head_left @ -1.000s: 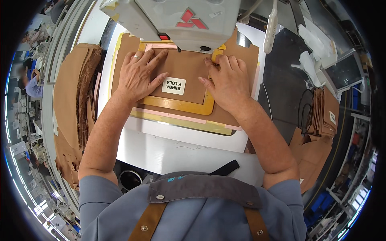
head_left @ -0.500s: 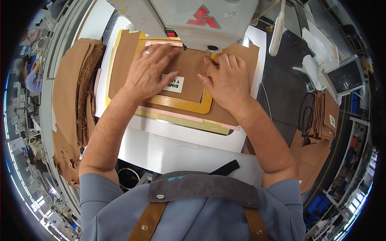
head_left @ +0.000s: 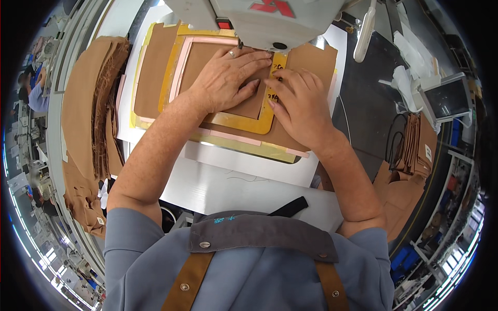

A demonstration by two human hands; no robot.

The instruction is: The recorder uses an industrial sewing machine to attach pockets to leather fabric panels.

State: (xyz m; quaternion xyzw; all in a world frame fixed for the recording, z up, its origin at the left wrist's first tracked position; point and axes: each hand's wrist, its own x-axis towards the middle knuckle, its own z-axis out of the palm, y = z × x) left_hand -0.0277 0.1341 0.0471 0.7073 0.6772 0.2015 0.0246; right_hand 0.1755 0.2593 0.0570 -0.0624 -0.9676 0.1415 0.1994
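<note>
Under the machine head lies brown fabric (head_left: pixel 150 78), with a yellow frame template (head_left: pixel 244 123) on it. Pink strips (head_left: pixel 184 57) edge the inside of the frame at its left and top. My left hand (head_left: pixel 225 78) lies flat across the brown piece inside the frame, its fingertips reaching the frame's right bar; it is open, and no label shows beneath it. Over that same right bar rests my right hand (head_left: pixel 303 106), fingers bent and apart from the thumb, with the fingertips touching the bar near dark handwritten marks. It grips nothing that I can see.
A grey sewing machine head (head_left: pixel 306 23) hangs over the far side of the work. Stacked brown pieces (head_left: pixel 85 103) with frayed edges stand at left, and more folded brown pieces (head_left: pixel 415 145) at right. A screen (head_left: pixel 445 98) stands at far right. A white board (head_left: pixel 306 173) lies under the fabric.
My left hand has slid right across the fabric, covering the spot where a white label showed. My right hand has shifted slightly to the right, baring marks on the frame. The view has tilted a little.
</note>
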